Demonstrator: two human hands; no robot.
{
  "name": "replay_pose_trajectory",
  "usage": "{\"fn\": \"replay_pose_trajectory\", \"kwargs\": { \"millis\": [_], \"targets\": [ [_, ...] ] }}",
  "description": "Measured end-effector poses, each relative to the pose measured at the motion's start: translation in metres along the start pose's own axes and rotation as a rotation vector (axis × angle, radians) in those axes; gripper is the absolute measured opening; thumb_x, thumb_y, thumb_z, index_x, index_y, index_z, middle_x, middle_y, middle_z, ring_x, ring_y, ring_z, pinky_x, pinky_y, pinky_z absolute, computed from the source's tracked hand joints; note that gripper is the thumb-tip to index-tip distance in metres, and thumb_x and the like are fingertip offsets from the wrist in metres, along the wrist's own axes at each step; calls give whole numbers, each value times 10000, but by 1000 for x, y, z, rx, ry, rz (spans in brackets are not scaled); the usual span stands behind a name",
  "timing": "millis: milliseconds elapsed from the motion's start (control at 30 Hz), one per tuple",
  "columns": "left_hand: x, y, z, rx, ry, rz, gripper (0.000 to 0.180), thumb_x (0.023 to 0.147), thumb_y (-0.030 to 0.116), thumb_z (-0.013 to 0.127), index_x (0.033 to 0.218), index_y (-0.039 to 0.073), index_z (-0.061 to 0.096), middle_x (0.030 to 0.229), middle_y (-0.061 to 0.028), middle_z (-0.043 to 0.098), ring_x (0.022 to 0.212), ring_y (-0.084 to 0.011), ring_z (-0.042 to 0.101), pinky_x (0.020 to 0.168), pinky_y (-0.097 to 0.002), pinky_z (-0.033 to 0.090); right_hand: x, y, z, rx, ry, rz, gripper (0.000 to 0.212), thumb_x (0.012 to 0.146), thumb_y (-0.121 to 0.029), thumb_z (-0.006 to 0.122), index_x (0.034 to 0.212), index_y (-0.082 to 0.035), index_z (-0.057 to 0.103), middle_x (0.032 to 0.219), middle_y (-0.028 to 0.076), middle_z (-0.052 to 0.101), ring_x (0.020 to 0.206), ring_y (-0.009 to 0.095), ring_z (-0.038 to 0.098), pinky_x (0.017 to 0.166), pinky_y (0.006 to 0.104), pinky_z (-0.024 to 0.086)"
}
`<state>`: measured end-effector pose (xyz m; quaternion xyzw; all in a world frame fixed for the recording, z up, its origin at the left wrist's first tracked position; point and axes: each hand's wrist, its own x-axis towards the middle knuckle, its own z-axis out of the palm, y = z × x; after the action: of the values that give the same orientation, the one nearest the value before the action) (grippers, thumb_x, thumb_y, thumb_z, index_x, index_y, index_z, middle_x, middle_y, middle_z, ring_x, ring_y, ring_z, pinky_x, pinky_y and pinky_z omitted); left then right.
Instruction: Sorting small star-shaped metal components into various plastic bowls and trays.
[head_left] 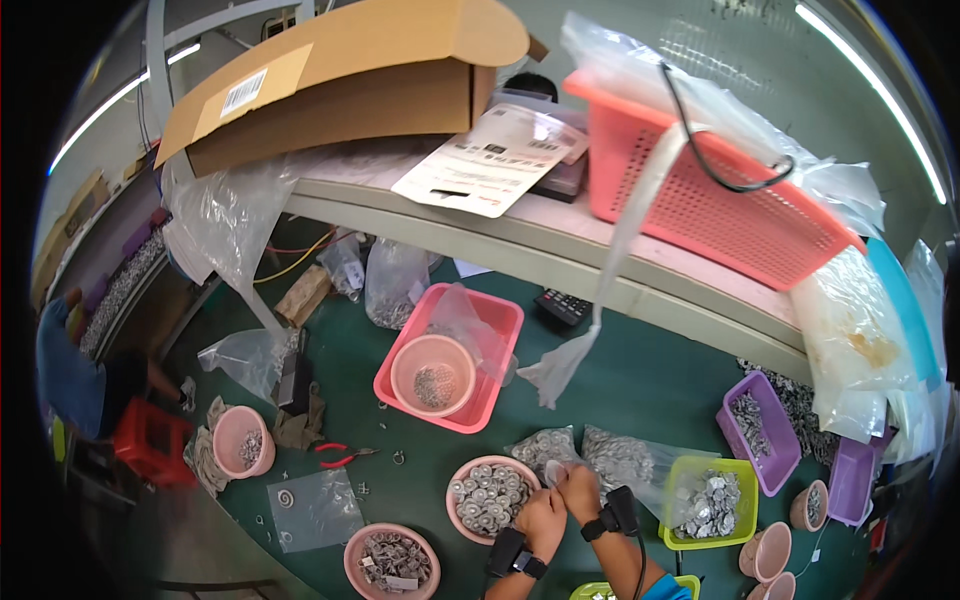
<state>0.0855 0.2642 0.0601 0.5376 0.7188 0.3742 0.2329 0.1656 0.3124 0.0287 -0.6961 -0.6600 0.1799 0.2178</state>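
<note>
My left hand (542, 520) and right hand (578, 492) close together, fingertips nearly meeting, at the near edge of a clear bag (543, 446) of small grey metal parts. The bag lies on the green bench (620, 370), at 12 o'clock from them. The fingers curl inward; whether either hand is clamped on the film I cannot tell, the grasp being hidden. Around the hands: pink bowl (455, 515) of metal discs (492, 497), 9 o'clock; second filled bag (615, 455), between 1 and 2 o'clock; green basket (700, 543), 3 o'clock. Handling, as I judge it: film soft, thin and slippery; load heavy for its bulk and apt to shift; best held by a bunched fold of film, with a palm supporting beneath.
</note>
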Motion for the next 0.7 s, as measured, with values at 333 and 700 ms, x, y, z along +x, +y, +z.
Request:
{"fn": "replay_pose_trajectory", "kwargs": {
  "millis": [333,700],
  "targets": [
    [-56,-30,-57,-234,-418,128,275,787,297,470,798,32,542,716,-149,547,619,-259,546,501,-311,422,7,40,32,902,-218,397,212,802,-129,391,871,42,495,758,111,584,573,162,556,483,251,428],
    [-116,-59,-120,-226,-428,-27,200,776,193,478,723,5,521,657,-187,511,611,-363,487,502,-382,389,-45,78,27,915,-114,287,233,792,-30,390,1008,22,460,916,103,552,798,183,552,691,259,437]
  ]
}}
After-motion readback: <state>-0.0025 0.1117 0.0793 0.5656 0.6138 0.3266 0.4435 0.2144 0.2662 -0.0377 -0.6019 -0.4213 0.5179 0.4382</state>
